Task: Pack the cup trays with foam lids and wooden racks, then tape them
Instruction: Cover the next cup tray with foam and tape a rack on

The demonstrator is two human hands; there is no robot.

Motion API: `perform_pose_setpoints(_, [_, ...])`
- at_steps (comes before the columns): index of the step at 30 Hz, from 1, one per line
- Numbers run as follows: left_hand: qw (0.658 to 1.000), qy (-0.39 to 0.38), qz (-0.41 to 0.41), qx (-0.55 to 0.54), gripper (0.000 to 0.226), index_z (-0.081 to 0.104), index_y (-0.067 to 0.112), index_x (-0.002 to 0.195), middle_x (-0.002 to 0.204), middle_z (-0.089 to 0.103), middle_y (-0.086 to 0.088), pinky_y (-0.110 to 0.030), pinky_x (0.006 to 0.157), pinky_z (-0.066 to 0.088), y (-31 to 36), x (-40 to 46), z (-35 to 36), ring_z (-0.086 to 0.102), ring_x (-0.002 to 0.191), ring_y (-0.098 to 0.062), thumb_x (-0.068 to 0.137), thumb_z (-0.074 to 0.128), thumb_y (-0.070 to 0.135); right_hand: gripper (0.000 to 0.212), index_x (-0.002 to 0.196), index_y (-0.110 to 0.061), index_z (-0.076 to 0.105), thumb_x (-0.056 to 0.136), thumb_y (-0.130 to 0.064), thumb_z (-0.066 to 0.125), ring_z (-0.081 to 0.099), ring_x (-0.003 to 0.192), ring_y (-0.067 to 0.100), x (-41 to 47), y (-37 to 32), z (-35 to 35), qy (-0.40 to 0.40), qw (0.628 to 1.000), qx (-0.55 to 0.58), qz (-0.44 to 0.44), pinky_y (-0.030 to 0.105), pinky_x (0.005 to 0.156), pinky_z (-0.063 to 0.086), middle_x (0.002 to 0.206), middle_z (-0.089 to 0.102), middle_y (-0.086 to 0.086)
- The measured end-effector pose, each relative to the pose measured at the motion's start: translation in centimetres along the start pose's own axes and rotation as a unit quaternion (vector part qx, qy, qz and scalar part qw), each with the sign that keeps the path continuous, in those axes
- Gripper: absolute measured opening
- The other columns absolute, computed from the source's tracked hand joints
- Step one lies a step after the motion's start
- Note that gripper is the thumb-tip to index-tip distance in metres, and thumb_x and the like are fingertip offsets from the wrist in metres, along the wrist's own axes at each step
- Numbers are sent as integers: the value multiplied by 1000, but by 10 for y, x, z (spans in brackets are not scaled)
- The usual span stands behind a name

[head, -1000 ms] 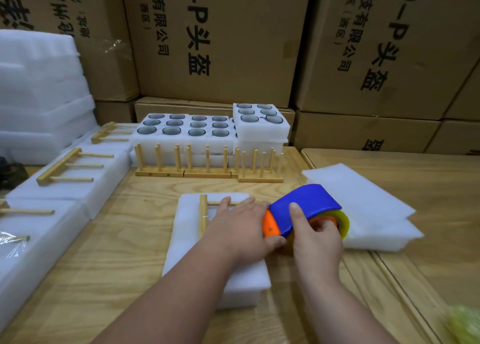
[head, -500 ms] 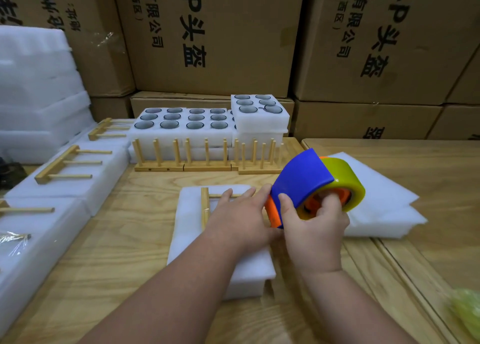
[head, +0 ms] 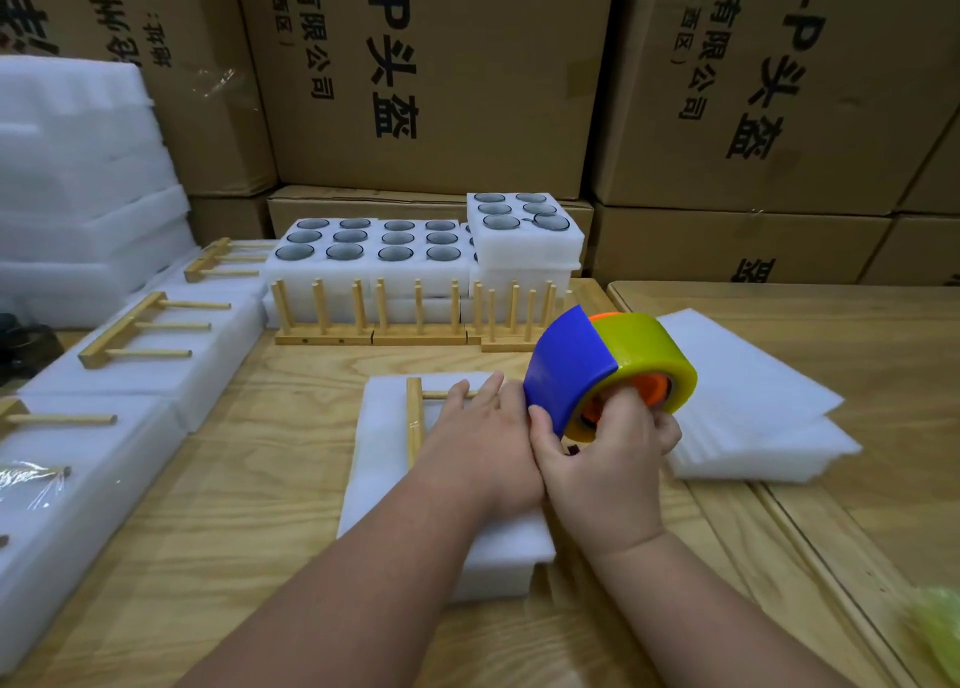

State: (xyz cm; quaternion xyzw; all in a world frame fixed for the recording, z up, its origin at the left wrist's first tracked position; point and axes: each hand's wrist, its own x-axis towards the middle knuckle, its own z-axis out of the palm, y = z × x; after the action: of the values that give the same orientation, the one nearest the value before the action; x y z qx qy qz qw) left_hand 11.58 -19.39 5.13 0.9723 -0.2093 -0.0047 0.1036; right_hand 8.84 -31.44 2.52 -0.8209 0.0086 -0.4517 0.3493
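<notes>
On the wooden bench (head: 218, 521), the left hand (head: 483, 443) lay flat with fingers straight, pressing a wooden rack (head: 414, 417) onto the foam-covered tray (head: 384, 459). Touching it on the right, the right hand (head: 608, 459) gripped a tape dispenser (head: 597, 370), fingers curled into its core, lifted above the foam. Loose foam lids (head: 753, 401) lay just right. Farther back stood upright racks (head: 415, 313), then open cup trays (head: 374, 246) before cardboard boxes (head: 467, 90).

Wooden table (head: 218, 521); foam packs (head: 156, 365), wooden racks (head: 374, 324), foam sheets (head: 753, 417)
</notes>
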Motion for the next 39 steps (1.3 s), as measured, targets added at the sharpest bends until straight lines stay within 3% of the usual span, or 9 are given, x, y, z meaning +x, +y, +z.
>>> perform_pose_setpoints(3, [1000, 11, -1, -10, 71, 21, 8, 155, 164, 26, -9, -45, 127, -2, -1, -2, -1, 4, 158, -20, 98, 37, 49, 36, 91, -17, 53, 71, -33, 79, 58, 77, 22, -3, 0, 1, -2, 1000, 11, -11, 47, 90, 37, 80, 50, -9])
perform_pose_setpoints(7, [999, 21, -11, -38, 84, -4, 14, 161, 172, 0, -2, -43, 127, -3, -1, -4, 2, -12, 157, -17, 98, 39, 49, 38, 88, -12, 56, 70, -29, 84, 61, 76, 27, -10, 3, 1, -4, 1000, 11, 10, 49, 89, 39, 78, 56, -3])
perform_pose_setpoints(11, [1000, 3, -8, -24, 69, 17, 13, 154, 164, 25, -6, -46, 127, -3, 1, -2, 1, -2, 158, -17, 99, 39, 47, 42, 88, -24, 48, 73, -30, 86, 59, 75, 24, -7, 3, 3, -32, 998, 29, 35, 43, 90, 35, 78, 55, -7])
perform_pose_setpoints(16, [1000, -1, -13, 5, 66, 22, 9, 154, 163, 25, -8, -47, 127, -2, 1, 0, 3, 1, 158, -20, 100, 34, 44, 41, 86, -27, 42, 77, -34, 81, 48, 72, 13, -4, 6, 5, -58, 997, 32, 33, 41, 90, 31, 74, 48, -14])
perform_pose_setpoints(21, [999, 24, -45, 10, 74, 5, 7, 160, 171, -8, -11, -43, 128, -2, 1, 4, 10, -13, 157, -23, 99, 30, 41, 37, 86, -29, 41, 77, -40, 75, 47, 71, 10, -5, 6, 6, -54, 997, 39, 47, 44, 90, 36, 74, 48, -17])
perform_pose_setpoints(28, [999, -7, -41, 27, 79, -2, 3, 160, 171, 6, -12, -46, 127, -4, 4, 2, 8, -3, 158, -21, 97, 31, 39, 44, 88, -22, 45, 77, -25, 88, 44, 89, -23, -11, 12, 7, -50, 995, 53, 75, 57, 88, 45, 77, 48, -18])
perform_pose_setpoints(30, [999, -8, -39, 32, 80, 1, 2, 159, 170, 9, -13, -47, 127, -2, 5, 0, 7, -1, 158, -23, 96, 33, 37, 43, 89, -22, 47, 76, -25, 87, 48, 88, -17, -9, 14, 7, -61, 994, 54, 77, 58, 88, 46, 78, 51, -16])
perform_pose_setpoints(35, [998, -7, -39, 39, 80, 2, 3, 159, 170, 10, -13, -48, 127, 0, 8, -2, 5, 0, 158, -24, 95, 35, 38, 42, 90, -20, 48, 75, -27, 86, 60, 84, 30, -14, 25, 9, -84, 987, 76, 112, 58, 85, 50, 86, 64, 2])
perform_pose_setpoints(39, [998, -22, -37, 38, 87, -1, 5, 160, 171, 4, -12, -49, 127, -3, 7, -1, 1, -3, 158, -24, 92, 39, 41, 44, 92, -23, 46, 73, -32, 85, 58, 92, 36, -16, 30, 13, -98, 982, 80, 143, 53, 83, 52, 90, 63, 2])
